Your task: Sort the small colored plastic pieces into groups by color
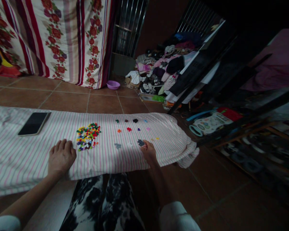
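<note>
A striped cloth (26, 154) covers a low surface in front of me. On it lies a heap of small mixed-colour pieces (88, 136). To its right, little sorted groups (132, 126) sit apart by colour. My left hand (61, 157) rests flat on the cloth just left of the heap, fingers stretched out, holding nothing. My right hand (148, 150) is pinched closed at a dark blue group (141, 142); whether a piece is between the fingers is too small to tell. A grey group (117, 146) lies between my hands.
A dark phone (34, 123) lies on the cloth at the left. Behind are a flowered curtain (62, 38), a purple bowl (113, 85) on the tile floor, a pile of clothes (159, 70), and a dark rack (219, 64) with a toy (209, 123) at the right.
</note>
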Action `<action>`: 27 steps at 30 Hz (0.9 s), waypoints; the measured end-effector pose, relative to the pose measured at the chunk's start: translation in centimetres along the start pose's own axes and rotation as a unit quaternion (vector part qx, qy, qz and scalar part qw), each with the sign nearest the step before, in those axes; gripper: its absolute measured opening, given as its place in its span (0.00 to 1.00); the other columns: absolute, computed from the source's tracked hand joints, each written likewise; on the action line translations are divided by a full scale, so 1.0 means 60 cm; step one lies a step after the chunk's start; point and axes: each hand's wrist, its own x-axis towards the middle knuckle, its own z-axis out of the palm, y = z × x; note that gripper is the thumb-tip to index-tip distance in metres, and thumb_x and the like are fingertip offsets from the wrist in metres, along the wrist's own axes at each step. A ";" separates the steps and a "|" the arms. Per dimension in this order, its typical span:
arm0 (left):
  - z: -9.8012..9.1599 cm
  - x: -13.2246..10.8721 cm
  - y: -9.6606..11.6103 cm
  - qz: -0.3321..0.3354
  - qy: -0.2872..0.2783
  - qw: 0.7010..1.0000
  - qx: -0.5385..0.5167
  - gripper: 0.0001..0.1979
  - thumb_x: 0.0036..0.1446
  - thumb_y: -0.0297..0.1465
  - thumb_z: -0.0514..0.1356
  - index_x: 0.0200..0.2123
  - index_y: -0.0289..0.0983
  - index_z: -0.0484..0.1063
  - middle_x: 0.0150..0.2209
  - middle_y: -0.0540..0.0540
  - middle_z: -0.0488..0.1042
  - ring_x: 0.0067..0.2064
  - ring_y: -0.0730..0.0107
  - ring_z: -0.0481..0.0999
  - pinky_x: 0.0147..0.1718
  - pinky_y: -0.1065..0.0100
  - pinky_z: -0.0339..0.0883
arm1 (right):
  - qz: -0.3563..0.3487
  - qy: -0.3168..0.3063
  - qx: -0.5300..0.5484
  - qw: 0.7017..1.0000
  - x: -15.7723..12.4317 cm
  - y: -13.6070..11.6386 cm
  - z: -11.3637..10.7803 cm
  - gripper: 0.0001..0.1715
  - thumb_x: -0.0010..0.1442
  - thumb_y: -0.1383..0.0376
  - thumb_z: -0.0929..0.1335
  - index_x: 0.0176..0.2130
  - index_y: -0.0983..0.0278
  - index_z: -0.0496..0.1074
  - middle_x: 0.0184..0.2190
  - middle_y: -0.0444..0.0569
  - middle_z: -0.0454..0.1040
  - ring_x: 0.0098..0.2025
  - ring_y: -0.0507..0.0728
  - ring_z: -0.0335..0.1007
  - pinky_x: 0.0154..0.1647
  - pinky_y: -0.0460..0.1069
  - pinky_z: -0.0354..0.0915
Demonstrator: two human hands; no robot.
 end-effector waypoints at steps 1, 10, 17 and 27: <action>0.000 0.000 0.000 0.000 -0.003 1.000 0.001 0.20 0.63 0.33 0.44 0.50 0.32 0.69 0.59 0.31 0.68 0.63 0.46 0.64 0.59 0.49 0.59 | -0.003 0.000 -0.006 1.000 0.000 0.000 0.001 0.25 0.47 0.59 0.65 0.43 0.67 0.76 0.32 0.52 0.74 0.33 0.59 0.70 0.39 0.55 0.70; 0.003 0.000 -0.002 -0.004 -0.006 1.000 0.007 0.21 0.63 0.33 0.43 0.50 0.31 0.69 0.59 0.32 0.68 0.63 0.45 0.64 0.59 0.49 0.58 | -0.095 -0.002 -0.076 0.993 0.002 0.011 0.011 0.22 0.53 0.60 0.66 0.46 0.67 0.75 0.41 0.57 0.76 0.43 0.62 0.70 0.48 0.59 0.66; 0.003 0.000 -0.002 -0.005 -0.004 1.000 0.004 0.20 0.63 0.33 0.44 0.50 0.31 0.69 0.59 0.31 0.68 0.63 0.45 0.64 0.59 0.49 0.58 | -0.139 0.025 -0.078 0.987 0.009 -0.007 0.006 0.19 0.58 0.59 0.65 0.46 0.64 0.76 0.47 0.57 0.74 0.48 0.63 0.66 0.54 0.62 0.61; 0.007 0.000 -0.004 0.004 0.010 1.000 0.009 0.20 0.63 0.33 0.44 0.49 0.32 0.69 0.58 0.32 0.69 0.62 0.46 0.65 0.58 0.49 0.58 | -0.113 0.062 -0.015 0.991 -0.006 -0.052 -0.002 0.11 0.60 0.60 0.65 0.31 0.61 0.73 0.36 0.51 0.75 0.42 0.59 0.68 0.48 0.56 0.64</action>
